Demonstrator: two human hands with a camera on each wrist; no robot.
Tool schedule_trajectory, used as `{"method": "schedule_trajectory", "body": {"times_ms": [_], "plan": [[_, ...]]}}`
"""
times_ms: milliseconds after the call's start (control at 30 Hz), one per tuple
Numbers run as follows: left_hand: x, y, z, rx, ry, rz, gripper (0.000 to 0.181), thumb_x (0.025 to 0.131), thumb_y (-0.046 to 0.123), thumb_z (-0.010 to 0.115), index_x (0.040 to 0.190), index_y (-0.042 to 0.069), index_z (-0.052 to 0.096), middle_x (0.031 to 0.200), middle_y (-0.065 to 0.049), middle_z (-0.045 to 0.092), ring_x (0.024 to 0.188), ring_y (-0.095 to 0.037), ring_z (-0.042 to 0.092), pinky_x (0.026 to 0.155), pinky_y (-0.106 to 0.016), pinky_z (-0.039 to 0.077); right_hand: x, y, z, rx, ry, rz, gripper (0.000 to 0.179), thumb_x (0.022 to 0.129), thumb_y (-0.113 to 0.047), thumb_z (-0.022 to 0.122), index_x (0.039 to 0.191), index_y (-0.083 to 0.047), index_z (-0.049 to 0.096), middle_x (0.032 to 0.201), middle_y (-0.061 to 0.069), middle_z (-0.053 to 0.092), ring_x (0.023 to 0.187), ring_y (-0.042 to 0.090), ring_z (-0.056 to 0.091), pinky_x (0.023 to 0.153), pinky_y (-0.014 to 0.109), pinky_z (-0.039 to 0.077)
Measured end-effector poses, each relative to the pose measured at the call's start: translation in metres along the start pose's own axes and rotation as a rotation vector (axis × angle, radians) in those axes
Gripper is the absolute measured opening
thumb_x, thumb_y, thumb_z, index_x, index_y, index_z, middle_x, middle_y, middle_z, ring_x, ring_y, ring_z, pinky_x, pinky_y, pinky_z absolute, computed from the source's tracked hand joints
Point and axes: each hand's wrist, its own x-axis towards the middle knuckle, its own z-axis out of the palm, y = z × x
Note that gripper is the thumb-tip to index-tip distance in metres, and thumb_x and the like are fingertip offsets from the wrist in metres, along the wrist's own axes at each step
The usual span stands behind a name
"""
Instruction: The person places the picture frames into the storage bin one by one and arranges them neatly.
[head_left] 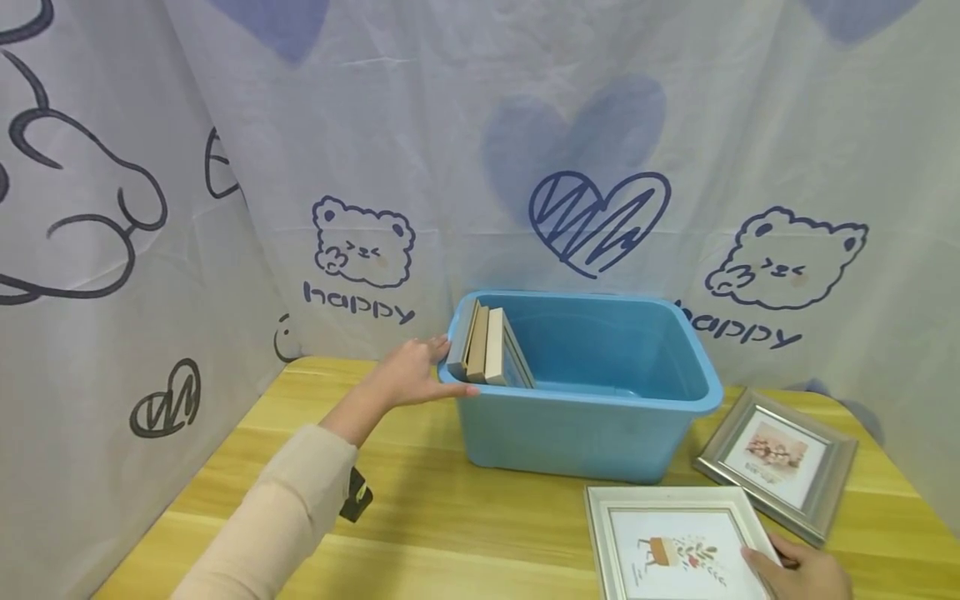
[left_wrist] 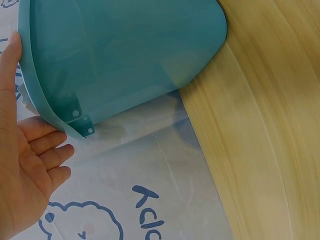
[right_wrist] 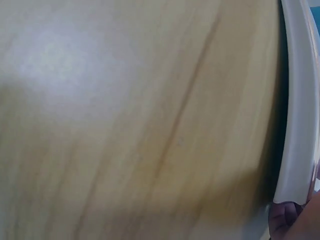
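Nearest the camera, a beige sleeve [head_left: 273,504] extends over the table [head_left: 450,533]. Blue bin [head_left: 570,433] stands on it. White picture frame [head_left: 667,550] is before the bin's right end, contact with the table uncertain; silver frame [head_left: 776,458] lies just behind. Three frames [head_left: 495,350] stand inside the bin, left. Left hand [head_left: 408,372], fingers loose, touches the rim; right hand [head_left: 810,571] grips the white picture frame's right edge.

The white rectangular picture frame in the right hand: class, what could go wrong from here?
1. The right hand grips the white rectangular picture frame at one side, so it might tilt or slip.
2. The silver-grey picture frame appears right next to it in the head view; the two might knock or scrape.
3. The grey, tan and cream frames stand at one end of the blue plastic tub, with space beside them, so they could topple.
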Motion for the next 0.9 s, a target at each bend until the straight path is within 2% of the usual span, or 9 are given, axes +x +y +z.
{"method": "schedule_trajectory", "body": {"times_ms": [167,267,367,433,667,800,900], "plan": [[-0.001,0.000,-0.002,0.000,-0.001,0.002,0.093,0.077,0.063,0.060,0.139,-0.002,0.036,0.145,-0.019,0.035,0.133,-0.037,0.036,0.106,-0.045,0.034,0.003,-0.003,-0.006,0.012,-0.048,-0.041,0.072,0.079,-0.050,0.066,0.122,0.005,0.049,0.093,0.023,0.069,0.069,0.023,0.065,0.063,0.037,0.051],[-0.001,0.000,-0.002,0.001,-0.001,0.000,0.094,0.077,0.064,0.060,0.139,-0.002,0.036,0.145,-0.019,0.035,0.133,-0.037,0.036,0.106,-0.045,0.035,0.003,-0.007,-0.012,0.035,-0.051,-0.074,0.067,0.081,-0.042,0.068,0.124,0.006,0.050,0.093,0.022,0.070,0.070,0.013,0.061,0.061,0.028,0.047],[-0.001,0.000,-0.002,0.000,-0.001,-0.003,0.094,0.077,0.064,0.059,0.139,-0.002,0.036,0.145,-0.019,0.035,0.133,-0.037,0.036,0.106,-0.045,0.035,0.004,-0.011,-0.017,0.030,-0.037,-0.109,0.062,0.082,-0.036,0.068,0.124,0.007,0.051,0.098,0.024,0.068,0.074,0.012,0.059,0.062,0.024,0.043],[-0.001,0.000,-0.002,-0.003,-0.001,-0.004,0.094,0.077,0.064,0.059,0.139,-0.003,0.036,0.145,-0.020,0.035,0.133,-0.037,0.036,0.106,-0.045,0.035,0.004,-0.013,-0.021,0.022,-0.041,-0.121,0.062,0.083,-0.035,0.068,0.124,0.008,0.051,0.100,0.025,0.067,0.077,0.013,0.059,0.063,0.024,0.042],[-0.002,0.001,-0.001,-0.012,-0.012,-0.011,0.095,0.076,0.065,0.060,0.139,-0.002,0.035,0.146,-0.019,0.033,0.134,-0.037,0.034,0.107,-0.045,0.034,0.007,-0.021,-0.035,-0.004,-0.099,-0.132,0.063,0.087,-0.038,0.061,0.128,0.008,0.047,0.110,0.029,0.063,0.095,0.035,0.061,0.070,0.033,0.047],[-0.001,0.000,0.000,-0.013,-0.013,-0.014,0.095,0.076,0.065,0.059,0.140,-0.001,0.035,0.147,-0.019,0.033,0.134,-0.036,0.033,0.107,-0.045,0.033,0.010,-0.026,-0.042,0.028,-0.131,-0.131,0.063,0.088,-0.036,0.060,0.127,0.011,0.046,0.111,0.029,0.062,0.087,0.028,0.062,0.067,0.031,0.048],[0.000,-0.001,0.001,-0.013,-0.011,-0.014,0.094,0.076,0.065,0.060,0.140,0.000,0.036,0.147,-0.018,0.033,0.134,-0.036,0.033,0.107,-0.044,0.033,0.012,-0.031,-0.048,0.012,-0.109,-0.166,0.059,0.088,-0.031,0.061,0.124,0.014,0.048,0.112,0.030,0.061,0.084,0.020,0.061,0.066,0.029,0.047]]}}
